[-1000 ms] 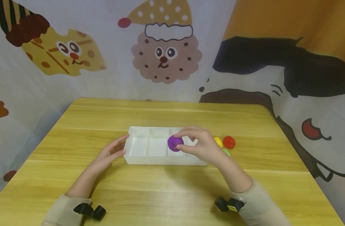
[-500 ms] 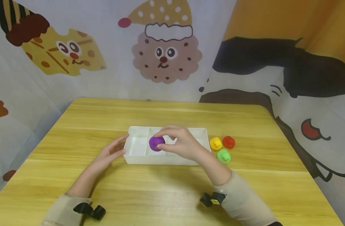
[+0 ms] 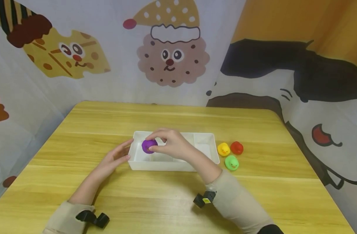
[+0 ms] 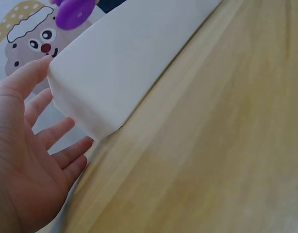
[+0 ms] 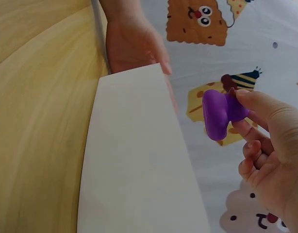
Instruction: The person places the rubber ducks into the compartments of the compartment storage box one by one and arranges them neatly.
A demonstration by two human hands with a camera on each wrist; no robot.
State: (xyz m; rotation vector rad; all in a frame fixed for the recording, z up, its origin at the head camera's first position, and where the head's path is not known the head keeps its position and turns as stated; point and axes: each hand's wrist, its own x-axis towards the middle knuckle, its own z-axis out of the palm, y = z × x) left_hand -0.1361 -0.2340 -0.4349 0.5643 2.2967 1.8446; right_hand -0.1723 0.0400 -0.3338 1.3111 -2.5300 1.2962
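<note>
Between thumb and fingers my right hand pinches a purple rubber duck. In the right wrist view the duck is held by its head, its rounded body clear above the rim of the white divided box. From the head view it hangs over the leftmost compartment of that box. At the box's left end is my left hand, its fingers spread and fairly straight, thumb and fingertips touching the end wall. The left wrist view shows these fingers against the box's corner.
Right of the box sit a yellow duck, a red duck and a green duck, close together. All stand on a wooden table. Behind it hangs a cloth printed with cartoon figures.
My right hand has carried the purple duck leftward over the box, from the third compartment to the leftmost. The ducks on the right have come into full view. My left hand stays put.
</note>
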